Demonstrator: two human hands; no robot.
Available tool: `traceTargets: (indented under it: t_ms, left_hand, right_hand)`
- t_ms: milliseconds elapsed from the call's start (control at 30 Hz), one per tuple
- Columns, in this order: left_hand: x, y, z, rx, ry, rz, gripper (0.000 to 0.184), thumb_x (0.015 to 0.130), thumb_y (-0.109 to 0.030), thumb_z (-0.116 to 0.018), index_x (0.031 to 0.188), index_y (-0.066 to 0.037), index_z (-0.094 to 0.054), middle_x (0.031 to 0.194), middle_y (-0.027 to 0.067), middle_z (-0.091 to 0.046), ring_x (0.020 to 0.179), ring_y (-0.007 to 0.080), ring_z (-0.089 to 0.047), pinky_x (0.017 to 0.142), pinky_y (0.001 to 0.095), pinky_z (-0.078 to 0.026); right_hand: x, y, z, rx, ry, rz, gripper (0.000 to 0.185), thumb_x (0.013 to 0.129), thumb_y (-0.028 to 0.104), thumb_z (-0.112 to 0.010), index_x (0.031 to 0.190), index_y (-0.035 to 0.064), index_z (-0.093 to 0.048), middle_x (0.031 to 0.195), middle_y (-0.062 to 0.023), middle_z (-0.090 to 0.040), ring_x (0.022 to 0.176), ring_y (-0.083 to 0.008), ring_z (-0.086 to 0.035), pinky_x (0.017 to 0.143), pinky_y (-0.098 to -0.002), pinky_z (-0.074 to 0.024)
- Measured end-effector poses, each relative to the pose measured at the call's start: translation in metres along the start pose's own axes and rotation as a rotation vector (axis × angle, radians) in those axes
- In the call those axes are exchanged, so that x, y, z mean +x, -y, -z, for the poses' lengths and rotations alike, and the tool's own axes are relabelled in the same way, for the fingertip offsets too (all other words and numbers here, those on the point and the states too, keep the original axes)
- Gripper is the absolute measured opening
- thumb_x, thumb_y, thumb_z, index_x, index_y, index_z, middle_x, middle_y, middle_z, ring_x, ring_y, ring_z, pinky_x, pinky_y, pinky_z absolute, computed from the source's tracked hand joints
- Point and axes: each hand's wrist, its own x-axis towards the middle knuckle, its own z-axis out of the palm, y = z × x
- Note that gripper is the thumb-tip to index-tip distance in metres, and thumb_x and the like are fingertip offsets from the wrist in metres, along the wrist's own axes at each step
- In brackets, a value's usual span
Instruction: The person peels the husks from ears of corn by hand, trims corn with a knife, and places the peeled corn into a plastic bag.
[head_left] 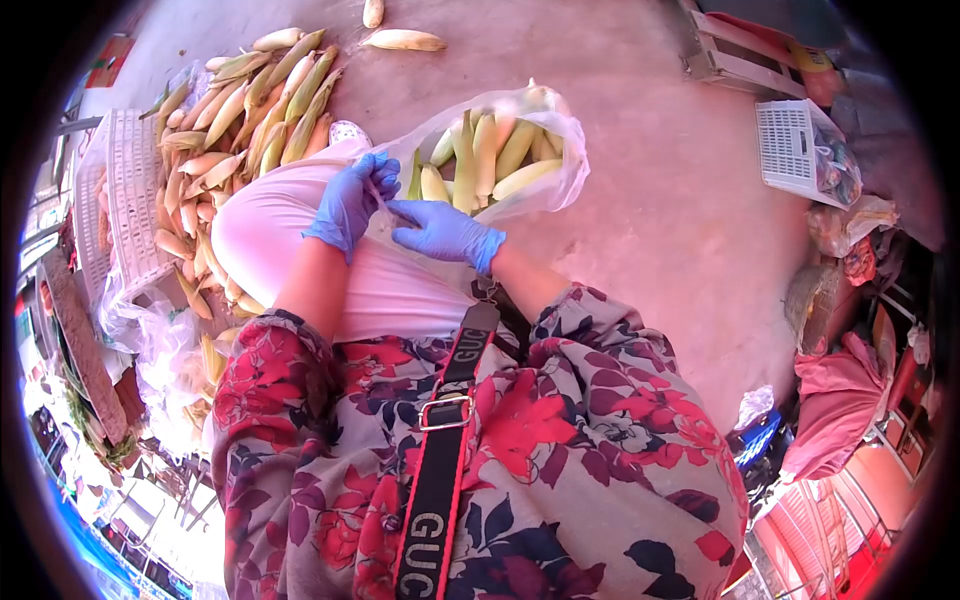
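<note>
Pinkish concrete floor fills the background, fisheye view, dark corners. Far left: white plastic crate on its side, plastic sheeting crumpled below it. Just beside the crate, big corn pile, husks mostly on, ears at mixed angles, many slanting away to the right. Loose ear lies apart past the pile, long axis roughly left-right. Then pale-clad knee between pile and hands. Left hand, blue glove, fingers curled, closed on film of a clear plastic bag. Right hand, same glove, fingers pointing left, fingertips meeting the left ones, looks to be pinching the same film. Bag sits on the floor, just beyond the hands and to the right; right hand is nearer its body. Bag's long axis runs left-right, tilting slightly away; gathered film points at the hands, wide end points right. Corn ears inside mostly point away from the person, one near the right hand slants right. Far right, well apart: wooden frame, white basket, red cloth; clutter past that, too distorted to name.
</note>
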Motion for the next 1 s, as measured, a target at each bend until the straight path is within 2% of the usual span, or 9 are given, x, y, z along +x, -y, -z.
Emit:
traceTargets:
  t_ms: [33, 67, 100, 200, 333, 567, 700, 800, 1000]
  left_hand:
    - [0.002, 0.001, 0.005, -0.203, 0.054, -0.019, 0.023, 0.090, -0.019, -0.048, 0.098, -0.003, -0.062, 0.067, -0.0016, -0.052, 0.052, 0.0094, -0.044, 0.055, 0.0244, -0.042]
    - [-0.003, -0.002, 0.003, -0.111, 0.029, 0.032, 0.024, 0.090, -0.020, -0.047, 0.101, -0.003, -0.061, 0.066, -0.0025, -0.051, 0.052, 0.0084, -0.041, 0.054, 0.0233, -0.040]
    - [-0.013, -0.007, -0.001, -0.019, 0.003, 0.084, 0.026, 0.090, -0.021, -0.047, 0.104, -0.003, -0.060, 0.065, -0.0034, -0.049, 0.051, 0.0073, -0.039, 0.053, 0.0222, -0.038]
    - [-0.042, -0.011, -0.020, 0.152, -0.033, 0.163, 0.029, 0.090, -0.020, -0.047, 0.112, -0.004, -0.056, 0.063, -0.0062, -0.043, 0.050, 0.0034, -0.033, 0.052, 0.0186, -0.034]
    - [-0.040, -0.002, -0.022, 0.113, 0.049, 0.155, 0.030, 0.090, -0.017, -0.046, 0.114, -0.001, -0.053, 0.071, -0.0017, -0.051, 0.053, 0.0052, -0.038, 0.053, 0.0201, -0.037]
    - [-0.036, 0.004, -0.013, 0.041, 0.133, 0.095, 0.032, 0.089, -0.016, -0.048, 0.115, 0.003, -0.050, 0.086, 0.0054, -0.061, 0.067, 0.0104, -0.055, 0.067, 0.0225, -0.047]
    - [-0.030, 0.012, -0.012, 0.076, 0.107, 0.151, 0.032, 0.089, -0.017, -0.048, 0.115, 0.003, -0.050, 0.091, 0.0065, -0.062, 0.074, 0.0119, -0.058, 0.069, 0.0239, -0.048]
    - [-0.023, 0.012, -0.015, 0.107, 0.107, 0.185, 0.033, 0.089, -0.017, -0.049, 0.116, 0.004, -0.049, 0.094, 0.0061, -0.061, 0.079, 0.0130, -0.059, 0.073, 0.0254, -0.048]
    - [-0.026, 0.002, -0.034, -0.100, 0.090, 0.025, 0.043, 0.081, -0.005, -0.050, 0.123, 0.001, -0.045, 0.109, 0.0070, -0.057, 0.094, 0.0163, -0.056, 0.089, 0.0278, -0.044]
  right_hand:
    - [0.003, -0.005, 0.019, 0.173, -0.023, -0.042, 0.034, 0.081, 0.026, -0.053, 0.107, 0.0060, -0.062, 0.088, -0.0137, -0.065, 0.080, -0.0216, -0.061, 0.077, -0.0322, -0.0463]
    - [0.010, -0.022, 0.043, 0.257, 0.048, -0.098, 0.031, 0.082, 0.028, -0.053, 0.101, 0.0074, -0.066, 0.088, -0.0106, -0.066, 0.083, -0.0187, -0.061, 0.078, -0.0308, -0.0460]
    - [0.016, -0.038, 0.063, 0.182, -0.028, -0.329, 0.032, 0.083, 0.033, -0.052, 0.093, 0.0073, -0.069, 0.089, -0.0114, -0.066, 0.086, -0.0185, -0.062, 0.078, -0.0287, -0.0461]
    - [0.047, -0.148, 0.087, -0.513, -0.069, -0.519, 0.034, 0.081, 0.027, -0.045, 0.090, 0.0035, -0.066, 0.095, -0.0159, -0.064, 0.085, -0.0303, -0.061, 0.077, -0.0360, -0.0460]
    - [0.066, -0.218, 0.055, -0.404, 0.014, -0.528, 0.035, 0.076, 0.025, -0.049, 0.098, 0.0001, -0.059, 0.097, -0.0236, -0.060, 0.091, -0.0378, -0.057, 0.083, -0.0390, -0.0447]
    - [0.041, -0.201, -0.027, -0.665, -0.650, -0.812, 0.054, 0.073, 0.021, -0.059, 0.121, 0.0024, -0.044, 0.114, -0.0234, -0.050, 0.110, -0.0386, -0.046, 0.090, -0.0430, -0.0424]
    - [0.037, -0.222, -0.025, -0.102, -0.293, -1.063, 0.060, 0.070, 0.026, -0.064, 0.122, 0.0032, -0.045, 0.126, -0.0189, -0.041, 0.109, -0.0326, -0.050, 0.091, -0.0375, -0.0432]
    - [0.029, -0.228, -0.036, -0.357, -0.171, -1.065, 0.048, 0.070, 0.022, -0.065, 0.113, 0.0043, -0.052, 0.129, -0.0149, -0.040, 0.112, -0.0318, -0.048, 0.093, -0.0365, -0.0414]
    - [0.010, -0.231, -0.021, -0.562, -0.233, -0.744, 0.065, 0.071, 0.030, -0.060, 0.126, 0.0042, -0.041, 0.136, -0.0195, -0.034, 0.119, -0.0355, -0.042, 0.095, -0.0394, -0.0398]
